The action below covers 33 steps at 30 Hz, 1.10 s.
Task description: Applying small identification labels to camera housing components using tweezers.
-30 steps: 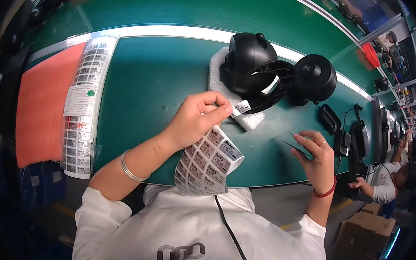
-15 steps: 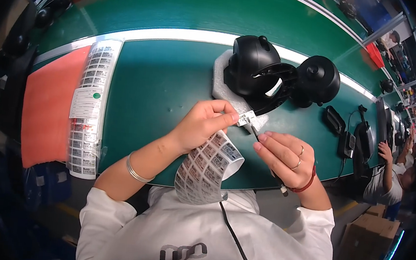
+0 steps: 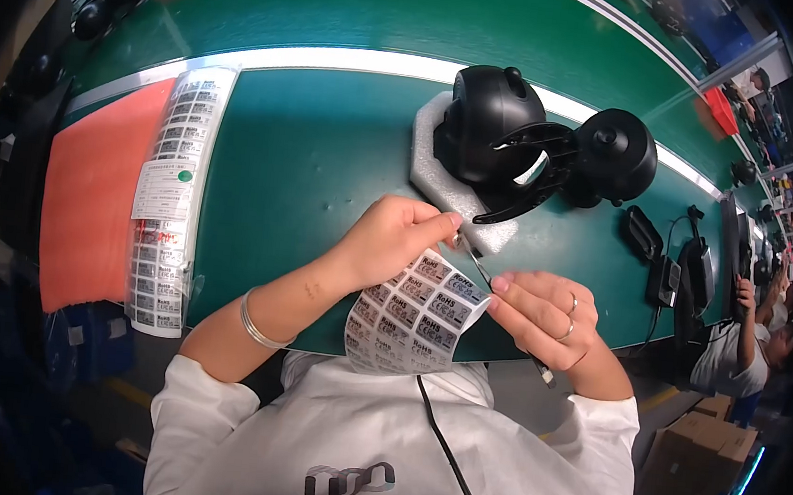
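Note:
My left hand (image 3: 393,243) pinches the top edge of a curled sheet of small printed labels (image 3: 414,312), which hangs down toward my chest. My right hand (image 3: 541,317) grips thin metal tweezers (image 3: 476,266), whose tip meets the sheet right by my left fingertips. Both hands hover over the near edge of the green worktable (image 3: 310,155). Just beyond them a black dome-shaped camera device (image 3: 491,138) rests on a white foam block (image 3: 440,181).
A second black round device (image 3: 616,158) sits to the right of the first. Long strips of label sheets (image 3: 170,199) lie at left beside an orange mat (image 3: 90,192). Black adapters and cables (image 3: 668,267) lie at right, where another person (image 3: 747,335) works.
My right hand came in from the right side of the table to meet my left hand, bringing the tweezers' tip to the label sheet. The left hand has lowered slightly with the sheet.

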Each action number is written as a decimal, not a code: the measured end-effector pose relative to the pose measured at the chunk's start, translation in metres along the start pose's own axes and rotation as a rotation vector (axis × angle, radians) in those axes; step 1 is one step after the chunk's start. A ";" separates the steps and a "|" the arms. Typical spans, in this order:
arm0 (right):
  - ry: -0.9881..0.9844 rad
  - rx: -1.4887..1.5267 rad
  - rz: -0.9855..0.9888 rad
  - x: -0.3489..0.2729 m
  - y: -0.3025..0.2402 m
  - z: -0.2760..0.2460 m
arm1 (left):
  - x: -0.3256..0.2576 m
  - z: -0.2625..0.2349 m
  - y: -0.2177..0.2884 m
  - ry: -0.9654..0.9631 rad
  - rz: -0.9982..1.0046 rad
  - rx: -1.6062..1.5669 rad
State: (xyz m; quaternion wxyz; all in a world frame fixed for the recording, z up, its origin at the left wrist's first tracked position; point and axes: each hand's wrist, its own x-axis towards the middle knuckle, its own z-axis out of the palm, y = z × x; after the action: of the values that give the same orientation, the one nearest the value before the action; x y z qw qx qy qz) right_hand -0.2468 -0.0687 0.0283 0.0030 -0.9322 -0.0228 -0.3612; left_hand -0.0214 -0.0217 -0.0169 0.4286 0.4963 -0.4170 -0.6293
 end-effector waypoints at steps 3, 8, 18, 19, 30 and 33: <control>0.003 0.028 0.009 0.001 0.000 -0.003 | 0.003 -0.003 -0.005 -0.055 -0.032 -0.060; 0.022 -0.015 0.091 -0.003 0.004 -0.007 | -0.001 -0.003 0.000 -0.068 -0.006 -0.135; -0.036 -0.101 -0.020 -0.004 0.006 -0.002 | -0.002 -0.002 0.000 -0.191 -0.070 -0.248; -0.038 -0.085 0.002 -0.003 0.006 -0.003 | -0.002 -0.002 0.001 -0.189 -0.069 -0.247; 0.172 0.205 0.239 -0.017 -0.006 0.023 | 0.001 0.000 -0.002 -0.131 -0.082 -0.127; 0.203 0.272 0.366 -0.018 -0.013 0.026 | 0.001 -0.001 -0.002 -0.143 -0.105 -0.109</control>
State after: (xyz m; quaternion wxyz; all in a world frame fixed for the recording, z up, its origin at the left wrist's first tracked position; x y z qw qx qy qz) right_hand -0.2434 -0.0562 -0.0028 0.1959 -0.8709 0.0986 -0.4398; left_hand -0.0212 -0.0221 -0.0192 0.3906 0.4473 -0.3851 -0.7064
